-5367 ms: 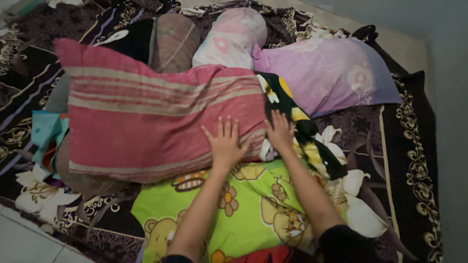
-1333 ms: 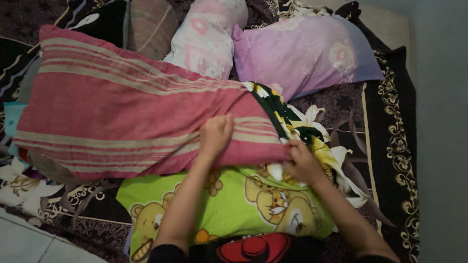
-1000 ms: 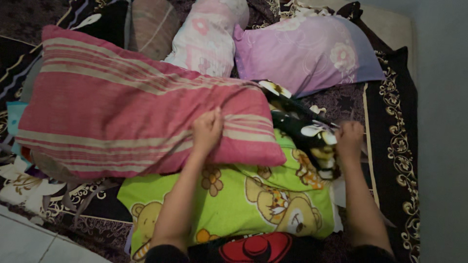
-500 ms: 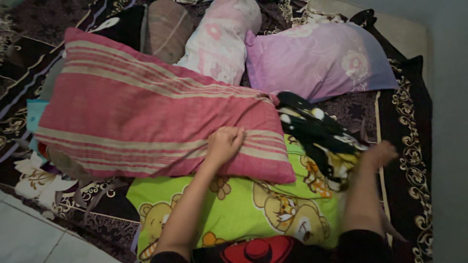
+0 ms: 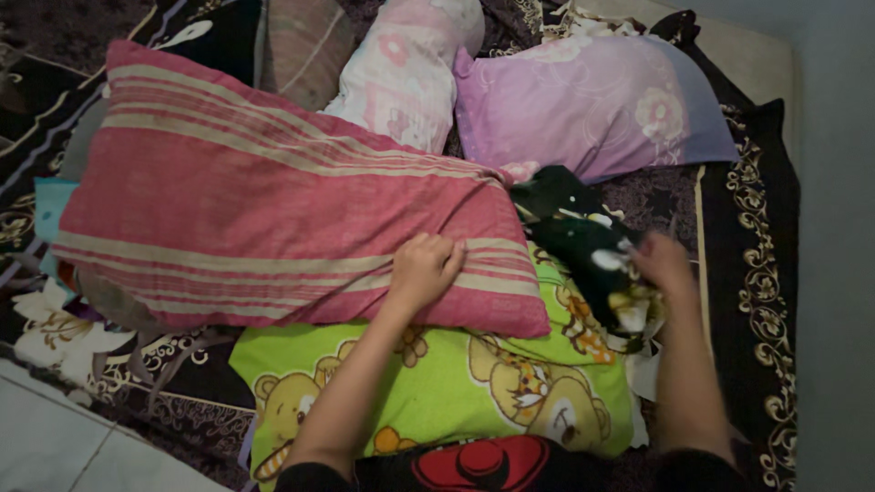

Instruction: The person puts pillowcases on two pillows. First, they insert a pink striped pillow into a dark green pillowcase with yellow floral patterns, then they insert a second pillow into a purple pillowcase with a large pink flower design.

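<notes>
A person is kneeling over a bed, seen from above. The left hand is pressing on the near long edge of a large pink striped pillow, its fingers curled shut and bunching the cover. To the right of those fingers, the right hand is blurred; its fingers are closing on a crumpled black, yellow and white cloth, though how tightly cannot be told. That cloth is lying just off the pillow's right end, touching it. Beneath both hands, a bright green pillow with cartoon bears is lying partly under the pink one. Beyond the fingers, a purple flowered pillow and a pale pink bolster are resting side by side. Right of the right hand, a strip of dark bedspread with gold scrollwork is lying bare up to the grey wall. At the lower left, pale floor tiles are meeting the bed's edge.
</notes>
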